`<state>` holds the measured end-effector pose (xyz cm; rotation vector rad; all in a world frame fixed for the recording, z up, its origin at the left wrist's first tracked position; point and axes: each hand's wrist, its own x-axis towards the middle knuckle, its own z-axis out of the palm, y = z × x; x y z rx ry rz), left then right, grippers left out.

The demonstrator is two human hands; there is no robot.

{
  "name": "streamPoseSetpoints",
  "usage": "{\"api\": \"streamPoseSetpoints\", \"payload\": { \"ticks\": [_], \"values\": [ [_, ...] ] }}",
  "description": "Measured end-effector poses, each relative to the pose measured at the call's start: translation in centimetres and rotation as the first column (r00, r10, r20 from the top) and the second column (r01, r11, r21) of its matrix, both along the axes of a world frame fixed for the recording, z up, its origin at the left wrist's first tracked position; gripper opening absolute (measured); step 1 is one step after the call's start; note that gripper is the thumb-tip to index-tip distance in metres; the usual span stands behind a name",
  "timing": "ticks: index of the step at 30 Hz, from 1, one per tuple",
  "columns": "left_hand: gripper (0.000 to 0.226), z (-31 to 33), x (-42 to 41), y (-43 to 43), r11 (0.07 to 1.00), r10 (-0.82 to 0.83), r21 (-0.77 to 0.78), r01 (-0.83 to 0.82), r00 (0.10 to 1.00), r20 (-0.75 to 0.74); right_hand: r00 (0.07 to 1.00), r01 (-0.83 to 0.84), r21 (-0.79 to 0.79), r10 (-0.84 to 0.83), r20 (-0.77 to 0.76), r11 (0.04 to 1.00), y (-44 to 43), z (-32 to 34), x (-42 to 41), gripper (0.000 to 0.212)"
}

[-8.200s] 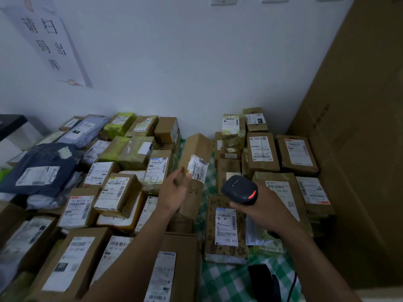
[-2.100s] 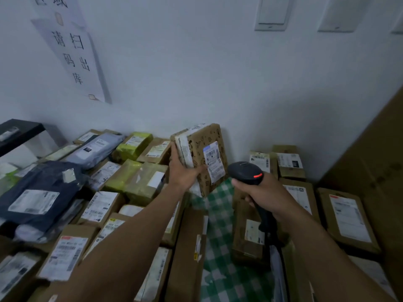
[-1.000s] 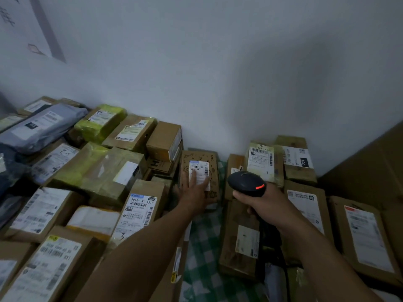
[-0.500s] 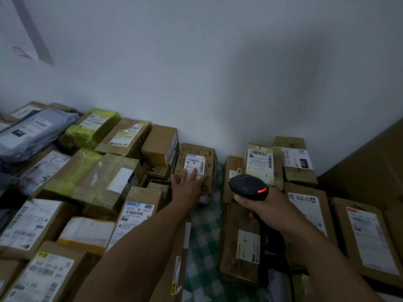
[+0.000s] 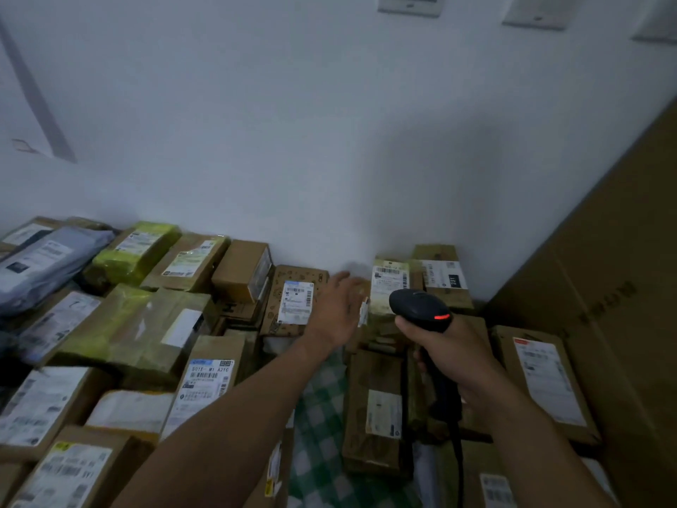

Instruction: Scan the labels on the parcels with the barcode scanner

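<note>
Patterned parcel (image 5: 275, 287) lies against the wall (image 5: 329, 141). Just right of it hovers the left hand (image 5: 339, 311) – fingers straight, loosely together, blurred. Further right, the right hand (image 5: 452, 355) has its fingers curled round the barcode scanner (image 5: 419, 308).

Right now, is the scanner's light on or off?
On: a red light glows on the scanner gripped by the right hand.
</note>
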<state>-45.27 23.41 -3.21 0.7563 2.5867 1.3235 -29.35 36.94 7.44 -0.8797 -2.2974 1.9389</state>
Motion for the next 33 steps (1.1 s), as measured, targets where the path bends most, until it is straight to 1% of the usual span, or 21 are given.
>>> {"api": "streamPoseSetpoints", "payload": {
  "ticks": [1, 3, 4, 5, 6, 8, 11, 13, 14, 16, 17, 19, 24, 26, 28, 31, 33],
  "values": [
    [0.051, 0.5, 0.4, 0.8, 1.0, 0.004, 0.031, -0.005, 1.0, 0.025, 1.0, 0.012, -0.002, -0.012, -0.007, 1.0, 0.2, 0.0, 0.3, 0.025],
    [0.065, 0.7, 0.7, 2.2, 0.997, 0.021, 0.071, -0.034, 0.983, 0.181, 0.999, 0.031, -0.008, -0.032, -0.018, 0.999, 0.6, 0.0, 0.8, 0.027],
    [0.065, 0.7, 0.7, 2.8, 0.994, 0.001, 0.108, -0.029, 0.967, 0.253, 0.999, 0.037, -0.011, -0.037, -0.013, 0.999, 0.8, -0.1, 1.0, 0.027],
    [0.061, 0.5, 0.6, 3.3, 0.988, -0.034, 0.153, -0.014, 0.95, 0.31, 0.999, 0.04, -0.008, -0.04, -0.002, 0.999, 0.9, -0.2, 1.2, 0.026],
    [0.057, -0.2, 0.5, 3.8, 0.978, -0.066, 0.208, -0.009, 0.934, 0.35, 0.999, 0.038, -0.002, -0.038, 0.009, 0.999, 1.2, -0.3, 1.4, 0.024],
    [0.059, -1.2, 0.5, 4.2, 0.963, -0.104, 0.27, -0.02, 0.894, 0.436, 0.999, 0.032, 0.001, -0.032, 0.03, 0.999, 1.6, -0.4, 1.8, 0.025],
    [0.069, -1.8, 1.1, 3.8, 0.955, -0.154, 0.296, -0.005, 0.845, 0.513, 0.997, 0.053, 0.0, -0.053, 0.049, 0.999, 2.0, -0.9, 1.9, 0.029],
    [0.077, -1.7, 1.7, 3.1, 0.952, -0.186, 0.307, -0.003, 0.791, 0.583, 0.997, 0.063, -0.003, -0.063, 0.042, 0.998, 2.0, -1.1, 1.8, 0.027],
    [0.075, -1.6, 2.1, 2.7, 0.947, -0.2, 0.32, -0.005, 0.771, 0.605, 0.997, 0.063, -0.006, -0.063, 0.036, 0.998, 1.9, -1.2, 1.7, 0.026],
    [0.064, -1.7, 2.7, 1.8, 0.936, -0.22, 0.35, -0.014, 0.755, 0.617, 0.998, 0.054, -0.01, -0.054, 0.025, 0.998, 1.6, -1.0, 1.6, 0.024],
    [0.066, -1.5, 3.0, 1.4, 0.931, -0.226, 0.364, -0.017, 0.757, 0.612, 0.998, 0.051, -0.015, -0.051, 0.021, 0.999, 1.4, -0.8, 1.5, 0.023],
    [0.074, -0.7, 3.7, 0.7, 0.921, -0.22, 0.388, -0.03, 0.781, 0.584, 0.998, 0.057, -0.027, -0.056, 0.016, 0.998, 0.9, -0.6, 1.5, 0.023],
    [0.098, 1.5, 6.7, -2.7, 0.858, -0.122, 0.477, -0.191, 0.826, 0.55, 0.996, 0.078, 0.008, -0.078, -0.037, 0.997, -1.0, 0.5, 2.1, 0.025],
    [0.105, 2.8, 8.5, -4.7, 0.862, -0.087, 0.461, -0.213, 0.833, 0.546, 0.995, 0.071, 0.025, -0.068, -0.077, 0.997, -2.4, 1.2, 2.6, 0.021],
    [0.114, 4.2, 10.3, -6.7, 0.888, -0.062, 0.418, -0.191, 0.852, 0.52, 0.991, 0.052, 0.045, -0.046, -0.124, 0.998, -4.1, 2.0, 3.3, 0.019],
    [0.13, 6.0, 12.5, -9.4, 0.918, -0.056, 0.373, -0.136, 0.886, 0.46, 0.984, -0.003, 0.08, 0.017, -0.177, 0.997, -6.3, 3.1, 4.7, 0.032],
    [0.128, 7.0, 13.4, -10.8, 0.913, -0.047, 0.384, -0.138, 0.899, 0.436, 0.978, -0.039, 0.102, 0.059, -0.198, 0.994, -7.6, 3.8, 5.7, 0.042]
  ]
}}
